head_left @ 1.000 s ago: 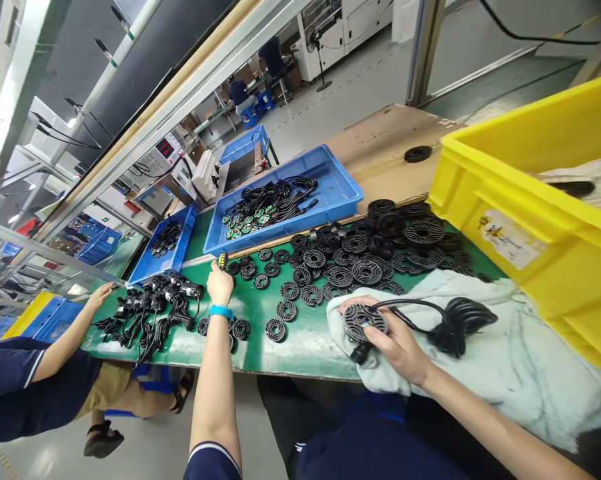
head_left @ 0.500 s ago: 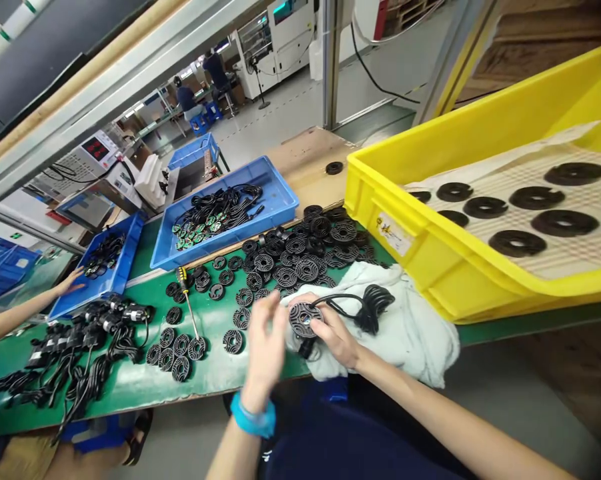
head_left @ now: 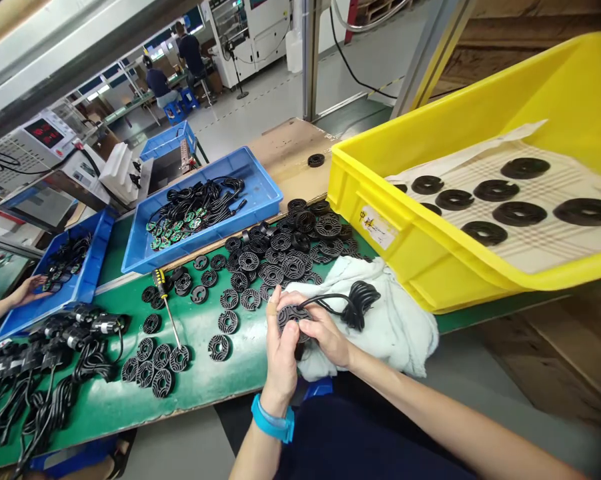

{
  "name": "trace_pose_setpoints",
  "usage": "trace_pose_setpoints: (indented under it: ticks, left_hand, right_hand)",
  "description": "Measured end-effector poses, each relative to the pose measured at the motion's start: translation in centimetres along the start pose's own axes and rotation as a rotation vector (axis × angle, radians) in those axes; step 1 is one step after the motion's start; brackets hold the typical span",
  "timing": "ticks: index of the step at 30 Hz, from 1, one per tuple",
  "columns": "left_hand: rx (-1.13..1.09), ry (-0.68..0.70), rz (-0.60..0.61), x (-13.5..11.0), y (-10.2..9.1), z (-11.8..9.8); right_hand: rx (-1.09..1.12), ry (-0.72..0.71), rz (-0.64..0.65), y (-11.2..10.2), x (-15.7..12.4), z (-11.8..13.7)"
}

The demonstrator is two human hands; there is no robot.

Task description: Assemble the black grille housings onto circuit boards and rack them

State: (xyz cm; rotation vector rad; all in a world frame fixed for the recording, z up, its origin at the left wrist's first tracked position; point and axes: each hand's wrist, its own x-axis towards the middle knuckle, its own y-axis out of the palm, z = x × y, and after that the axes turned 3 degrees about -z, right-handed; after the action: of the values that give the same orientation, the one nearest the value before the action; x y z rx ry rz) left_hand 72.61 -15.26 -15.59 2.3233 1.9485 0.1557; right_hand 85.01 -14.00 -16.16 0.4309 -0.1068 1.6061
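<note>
Both my hands grip one round black slotted disc [head_left: 291,313] above the edge of a pale green cloth [head_left: 405,327]. My left hand [head_left: 281,343] closes on its left side, thumb pressed on the face. From the right, my right hand [head_left: 329,335] holds it with the thumb near the disc's centre. A bundled black cable [head_left: 361,303] runs from the disc and lies on the cloth. Many similar black discs [head_left: 293,265] are heaped on the green table just beyond my hands. What lies under the disc is mostly hidden by my fingers.
A yellow bin [head_left: 410,247] with dark discs on paper stands at the right. A blue tray [head_left: 200,237] holds cables with green circuit boards. A screwdriver [head_left: 166,303] lies among discs. At the left, a co-worker's hand [head_left: 27,291] reaches into another blue tray [head_left: 87,280], beside cabled black parts [head_left: 45,373].
My left hand has come in from beside the disc and now grips it with the right hand. The view has shifted, so the table's contents appear further left.
</note>
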Motion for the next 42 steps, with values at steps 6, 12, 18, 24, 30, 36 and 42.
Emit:
trace_pose_setpoints:
  ticks: [6,12,18,24,30,36,42]
  left_hand:
    - [-0.078,-0.013,0.006,0.5,0.0,-0.5]
    - [-0.108,-0.085,0.063,1.7,-0.1,-2.5]
    - [-0.093,-0.041,-0.02,2.1,1.0,-2.7]
    - [-0.175,-0.056,-0.025,2.0,0.4,-2.4]
    - [-0.048,0.083,0.176,1.1,-0.9,-1.9]
    - [-0.012,0.2,0.057,-1.1,-1.2,-5.2]
    - [-0.226,0.164,-0.149,-4.5,-5.1,-7.4]
  right_hand:
    - [-0.036,-0.016,-0.032,0.3,0.7,-0.3]
    - [-0.061,0.056,-0.049,-0.5,0.2,-0.4]
    - [-0.066,0.059,-0.072,-0.2,0.5,-0.8]
    - [-0.117,0.002,-0.116,0.6,1.3,-1.6]
    - [-0.155,-0.084,-0.177,0.9,0.6,-1.0]
    - [-0.179,-0.149,-0.082,2.6,-0.2,4.3]
    - [-0.403,-0.282,0.162,5.4,0.2,10.4]
